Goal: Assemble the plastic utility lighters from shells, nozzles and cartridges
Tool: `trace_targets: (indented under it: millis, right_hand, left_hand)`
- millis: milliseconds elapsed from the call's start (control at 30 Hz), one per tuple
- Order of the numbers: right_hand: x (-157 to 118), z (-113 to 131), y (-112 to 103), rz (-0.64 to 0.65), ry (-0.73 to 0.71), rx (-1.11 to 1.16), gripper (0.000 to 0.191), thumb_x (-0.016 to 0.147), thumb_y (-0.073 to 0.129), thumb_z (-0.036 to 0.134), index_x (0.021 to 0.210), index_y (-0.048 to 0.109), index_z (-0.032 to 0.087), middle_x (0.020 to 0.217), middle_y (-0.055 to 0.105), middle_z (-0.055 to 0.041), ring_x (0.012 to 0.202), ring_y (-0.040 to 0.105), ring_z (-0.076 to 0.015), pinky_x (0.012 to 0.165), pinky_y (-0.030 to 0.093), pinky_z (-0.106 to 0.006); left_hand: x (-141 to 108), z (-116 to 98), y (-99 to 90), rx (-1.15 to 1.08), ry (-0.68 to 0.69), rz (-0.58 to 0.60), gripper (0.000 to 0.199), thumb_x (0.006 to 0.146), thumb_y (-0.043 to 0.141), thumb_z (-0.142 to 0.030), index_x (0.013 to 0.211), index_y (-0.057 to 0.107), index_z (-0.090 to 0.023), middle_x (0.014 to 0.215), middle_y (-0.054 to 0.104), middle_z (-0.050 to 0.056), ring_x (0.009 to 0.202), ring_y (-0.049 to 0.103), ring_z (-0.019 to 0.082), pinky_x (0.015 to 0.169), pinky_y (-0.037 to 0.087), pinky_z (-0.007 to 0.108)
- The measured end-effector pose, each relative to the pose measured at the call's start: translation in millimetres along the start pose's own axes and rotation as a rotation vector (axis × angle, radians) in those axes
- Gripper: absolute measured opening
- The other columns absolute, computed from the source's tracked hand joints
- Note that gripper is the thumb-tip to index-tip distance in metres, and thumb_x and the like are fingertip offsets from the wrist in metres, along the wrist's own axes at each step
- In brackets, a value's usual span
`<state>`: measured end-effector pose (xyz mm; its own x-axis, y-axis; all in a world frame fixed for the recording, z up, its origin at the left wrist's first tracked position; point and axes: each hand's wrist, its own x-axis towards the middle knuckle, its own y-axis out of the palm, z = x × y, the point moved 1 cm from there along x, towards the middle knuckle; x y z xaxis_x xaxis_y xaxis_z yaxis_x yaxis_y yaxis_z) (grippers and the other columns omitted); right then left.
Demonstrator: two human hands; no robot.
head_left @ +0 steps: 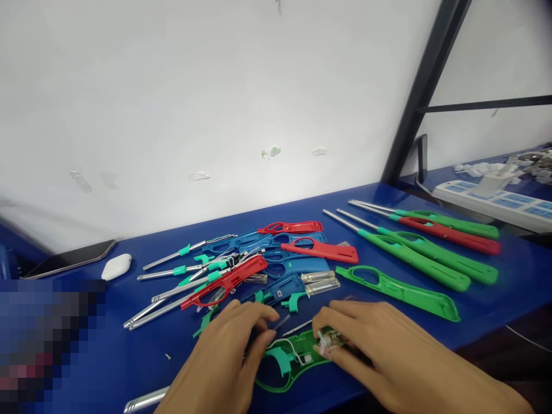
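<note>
A green lighter half-shell [297,379] lies open side up between my hands, with a teal trigger [280,361] and a white wire [297,347] inside. My right hand [371,339] is closed on a small clear fuel tank with a whitish valve end [325,340], over the right part of the shell. My left hand [228,351] is at the shell's left side, thumb and forefinger curled close together; whatever they pinch is hidden. A thin translucent strip [282,322] shows just beyond those fingertips. Under my left wrist, a metal lighter tube [144,399] sticks out.
Behind my hands lie red [319,250] and blue shells [297,265], metal tubes [172,296] and clear tanks [321,286]. A green half-shell [401,290] and several lighters [414,256] lie right. A white case [117,267] and phone [75,259] are left; a power strip [495,201] is far right.
</note>
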<state>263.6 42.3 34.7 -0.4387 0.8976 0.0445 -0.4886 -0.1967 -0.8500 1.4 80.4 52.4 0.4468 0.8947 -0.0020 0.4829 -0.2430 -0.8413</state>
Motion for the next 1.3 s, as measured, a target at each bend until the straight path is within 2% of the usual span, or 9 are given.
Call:
trace_targets:
  millis: [67,100,167,267,400,533,667,933,1300]
  right_hand:
    - [-2.3,1.1,0.7,-0.019,-0.024,-0.009,0.011,0.114,0.056,0.033,0.118,0.066,0.036,0.115,0.075,0.0043,0.102,0.076,-0.0224,0.083,0.053,-0.037]
    - [-4.1,1.4,1.9,-0.034,-0.028,-0.018,0.011,0.114,0.058,0.034,0.120,0.066,0.036,0.117,0.075,0.0033,0.104,0.076,-0.0225,0.084,0.054,-0.037]
    - [-7.5,1.3,5.1,-0.085,-0.024,-0.053,0.017,0.112,0.061,0.040,0.129,0.065,0.037,0.127,0.074,0.0006,0.114,0.075,-0.0254,0.090,0.056,-0.039]
    - [-7.8,1.6,7.3,-0.133,-0.038,-0.076,0.026,0.113,0.058,0.045,0.137,0.062,0.038,0.137,0.072,-0.0019,0.130,0.070,-0.0311,0.098,0.057,-0.045]
    - [3.1,4.7,0.5,-0.100,-0.075,0.053,0.019,0.117,0.050,0.036,0.129,0.065,0.037,0.123,0.074,0.0010,0.114,0.075,-0.0238,0.096,0.058,-0.041]
    - [10.4,8.8,-4.9,-0.151,-0.105,0.125,0.019,0.115,0.056,0.033,0.129,0.068,0.038,0.115,0.073,0.0021,0.104,0.074,-0.0195,0.092,0.056,-0.036]
    - [9.8,10.8,-1.6,-0.169,-0.113,0.116,0.018,0.114,0.059,0.031,0.125,0.071,0.037,0.110,0.073,0.0025,0.100,0.074,-0.0191,0.089,0.055,-0.035]
    - [10.3,9.6,4.1,-0.211,-0.145,0.079,0.016,0.113,0.059,0.037,0.122,0.072,0.038,0.115,0.077,0.0025,0.105,0.077,-0.0221,0.086,0.058,-0.034]
    - [7.8,9.5,3.4,-0.266,-0.174,0.045,0.016,0.112,0.061,0.037,0.123,0.073,0.037,0.111,0.079,0.0032,0.100,0.079,-0.0204,0.081,0.060,-0.031]
  left_hand:
    - [-3.7,2.0,4.2,0.040,0.114,-0.113,0.032,0.106,0.049,-0.034,0.127,0.073,-0.037,0.125,0.080,0.001,0.117,0.073,0.028,0.100,0.053,0.039]
    - [-5.6,1.5,6.0,0.057,0.170,-0.152,0.031,0.106,0.050,-0.033,0.125,0.075,-0.037,0.124,0.080,0.002,0.118,0.073,0.028,0.102,0.053,0.038]
    - [-8.4,-1.8,8.1,0.066,0.217,-0.195,0.026,0.106,0.052,-0.030,0.116,0.076,-0.034,0.119,0.080,0.002,0.112,0.075,0.026,0.103,0.054,0.037]
    - [-8.7,-8.1,9.9,0.005,0.197,-0.174,0.020,0.107,0.055,-0.032,0.102,0.074,-0.032,0.102,0.077,0.000,0.097,0.075,0.021,0.105,0.055,0.037]
    - [-4.5,-9.5,15.0,0.003,0.227,-0.172,0.022,0.108,0.054,-0.025,0.103,0.074,-0.030,0.097,0.075,-0.001,0.090,0.074,0.018,0.101,0.055,0.036]
    - [-3.7,-7.5,20.1,0.074,0.368,-0.285,0.024,0.106,0.056,-0.015,0.118,0.073,-0.028,0.100,0.075,-0.001,0.091,0.071,0.016,0.092,0.056,0.031]
    - [-4.6,-8.8,21.3,0.105,0.426,-0.358,0.020,0.105,0.059,-0.013,0.112,0.071,-0.027,0.097,0.072,-0.001,0.086,0.067,0.015,0.086,0.056,0.029]
    - [-5.4,-8.8,23.9,0.093,0.479,-0.390,0.022,0.106,0.057,-0.009,0.114,0.067,-0.026,0.096,0.069,-0.002,0.085,0.064,0.015,0.083,0.057,0.027]
    - [-5.3,-9.6,22.6,0.103,0.498,-0.427,0.021,0.105,0.057,-0.009,0.111,0.066,-0.027,0.094,0.069,-0.003,0.082,0.064,0.015,0.079,0.058,0.029]
